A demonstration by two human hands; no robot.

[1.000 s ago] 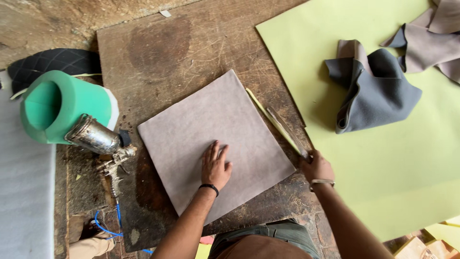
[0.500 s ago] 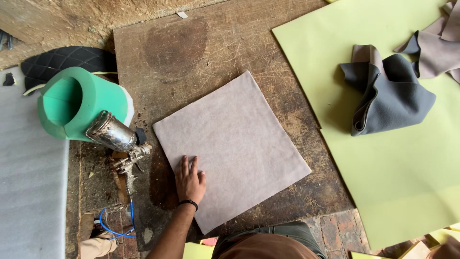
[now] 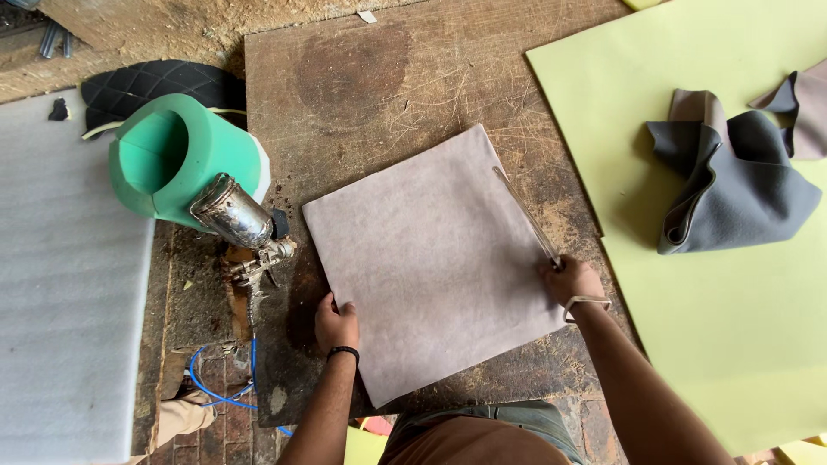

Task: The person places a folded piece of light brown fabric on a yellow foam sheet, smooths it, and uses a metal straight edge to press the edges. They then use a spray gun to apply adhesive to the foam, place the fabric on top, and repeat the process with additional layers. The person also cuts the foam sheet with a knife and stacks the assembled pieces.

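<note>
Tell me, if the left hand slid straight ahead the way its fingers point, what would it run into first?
Probably nothing soon: the left hand already rests at the grey square sheet's edge, so it would slide along that, then bare wooden board.

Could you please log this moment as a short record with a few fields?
surface: scratched wooden board
left hand: on the left edge of the grey square sheet
right hand: at the sheet's right edge, holding a thin strip along it
left of sheet: metal spray gun, green foam block
right of sheet: crumpled grey fabric on yellow-green sheet
</note>
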